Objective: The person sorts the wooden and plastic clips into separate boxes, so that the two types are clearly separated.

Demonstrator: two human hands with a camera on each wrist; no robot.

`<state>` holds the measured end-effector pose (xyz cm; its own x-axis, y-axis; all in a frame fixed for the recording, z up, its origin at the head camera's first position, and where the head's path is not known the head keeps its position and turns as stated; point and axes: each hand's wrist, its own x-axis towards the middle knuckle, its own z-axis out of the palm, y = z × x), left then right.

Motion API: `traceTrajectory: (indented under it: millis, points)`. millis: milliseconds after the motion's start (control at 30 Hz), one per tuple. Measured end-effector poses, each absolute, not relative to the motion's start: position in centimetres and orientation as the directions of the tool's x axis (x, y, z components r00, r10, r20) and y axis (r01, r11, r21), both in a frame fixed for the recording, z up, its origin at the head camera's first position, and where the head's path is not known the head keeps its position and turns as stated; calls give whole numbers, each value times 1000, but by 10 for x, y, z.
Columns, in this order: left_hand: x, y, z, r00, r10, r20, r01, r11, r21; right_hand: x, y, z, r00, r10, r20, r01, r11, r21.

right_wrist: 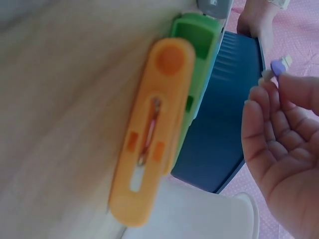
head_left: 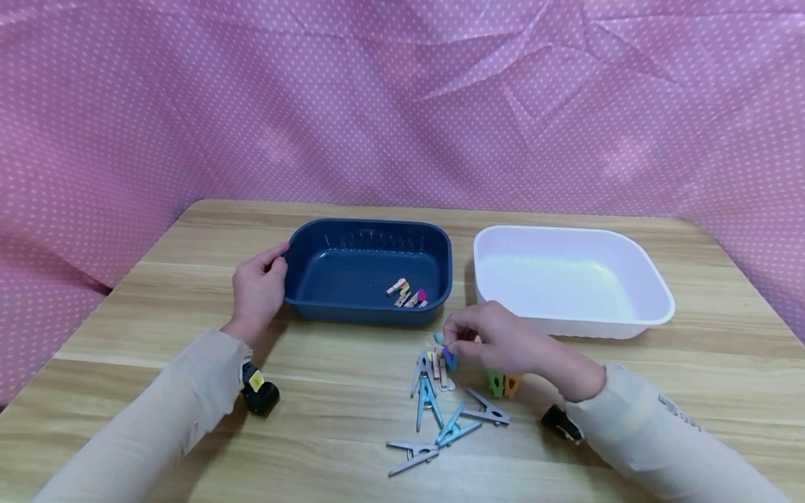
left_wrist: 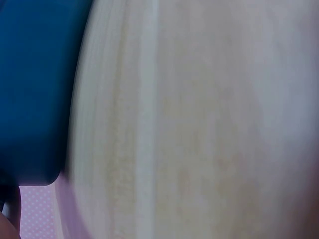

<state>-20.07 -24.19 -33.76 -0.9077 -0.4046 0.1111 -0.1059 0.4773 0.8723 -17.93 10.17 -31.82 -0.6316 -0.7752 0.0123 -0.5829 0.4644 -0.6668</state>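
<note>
Bright head view; glare inside white tray (head_left: 553,279); left-wrist view blurred.

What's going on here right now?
A person's left hand holds the left end of a dark blue plastic tray, which contains a few small wooden clothespins. The right hand pinches a small clothespin with a purple decoration, over the pile in front of the trays. Larger gray clothespins, light blue clothespins, a green clothespin and an orange clothespin are on the table. A white tray stands to the right.
</note>
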Motion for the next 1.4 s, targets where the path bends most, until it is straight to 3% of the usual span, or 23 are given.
traceTrajectory:
  millis: [267, 600, 1400]
  points:
    - [-201, -242, -338, -905, -409, 115, -106, 479, 871, -179, 100, -316, -747, -663, 44, -466, 476, -746]
    - [-201, -241, -336, -902, -418, 109, -114, 474, 873, -180, 98, -316, -849, -522, 77, -366, 477, -799]
    - [-201, -241, -336, -900, -416, 128, -99, 481, 871, -187, 87, -300, -940, -330, 88, -249, 484, -839]
